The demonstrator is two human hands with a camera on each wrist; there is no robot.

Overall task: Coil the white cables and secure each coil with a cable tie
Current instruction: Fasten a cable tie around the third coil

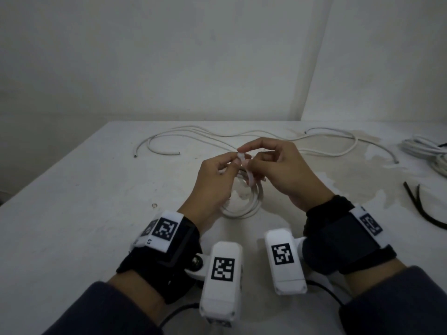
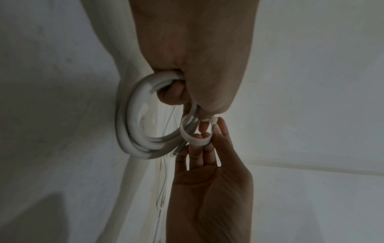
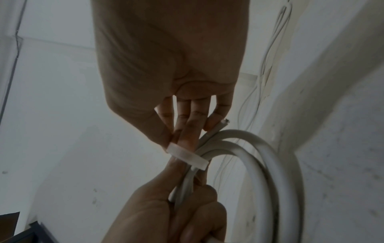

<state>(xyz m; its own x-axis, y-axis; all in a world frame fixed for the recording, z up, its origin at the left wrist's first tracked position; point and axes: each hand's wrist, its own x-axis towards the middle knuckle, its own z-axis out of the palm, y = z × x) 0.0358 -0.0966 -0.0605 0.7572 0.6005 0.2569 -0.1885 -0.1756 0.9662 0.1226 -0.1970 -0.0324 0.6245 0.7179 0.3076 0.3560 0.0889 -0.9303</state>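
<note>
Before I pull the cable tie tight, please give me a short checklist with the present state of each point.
1. Left hand grips the white cable coil: ok.
2. Cable tie loops around the coil's strands: ok.
3. Right hand pinches the cable tie: ok.
4. Tie tail is threaded through its head: cannot tell, fingers hide it.
5. Loop is free of fingers: not ok, right fingertips sit inside it.
6. Coil's cut end is captured: not ok, it sticks out beyond the tie.
</note>
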